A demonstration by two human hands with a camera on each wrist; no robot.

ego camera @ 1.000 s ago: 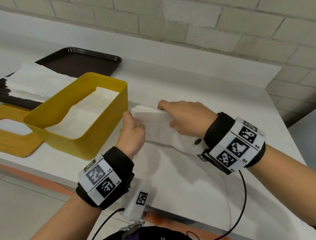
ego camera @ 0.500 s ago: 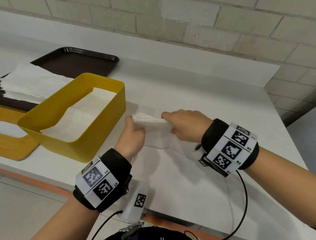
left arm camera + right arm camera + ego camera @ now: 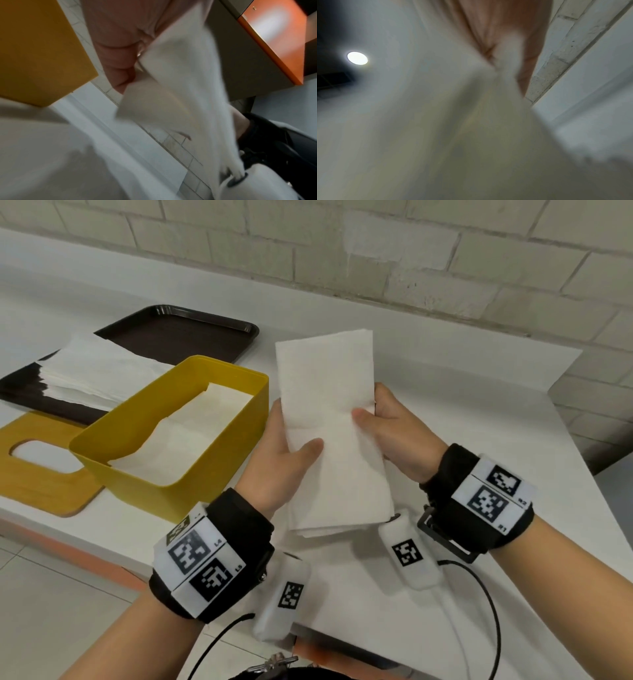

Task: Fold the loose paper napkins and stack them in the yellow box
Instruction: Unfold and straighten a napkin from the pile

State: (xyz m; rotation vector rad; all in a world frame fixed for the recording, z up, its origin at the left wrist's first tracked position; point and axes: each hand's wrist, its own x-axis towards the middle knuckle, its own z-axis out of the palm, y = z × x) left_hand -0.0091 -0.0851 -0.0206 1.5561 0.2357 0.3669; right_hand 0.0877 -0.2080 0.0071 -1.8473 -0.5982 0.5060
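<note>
From the head view, the left hand (image 3: 274,460) and the right hand (image 3: 397,436) are both gripping a folded white paper napkin (image 3: 329,419), thumbs pressing its front, the other fingers curling behind, holding it upright above the white counter (image 3: 479,412). At nine o'clock of it the yellow rectangular plastic box (image 3: 178,436) is sitting with folded napkins inside; at ten o'clock a loose napkin pile (image 3: 92,371) is lying on a dark brown tray (image 3: 178,333). From the left wrist, blurred fingers (image 3: 116,40) are clasping the napkin, the box at ten o'clock. The right wrist view is showing only blurred paper and skin.
</note>
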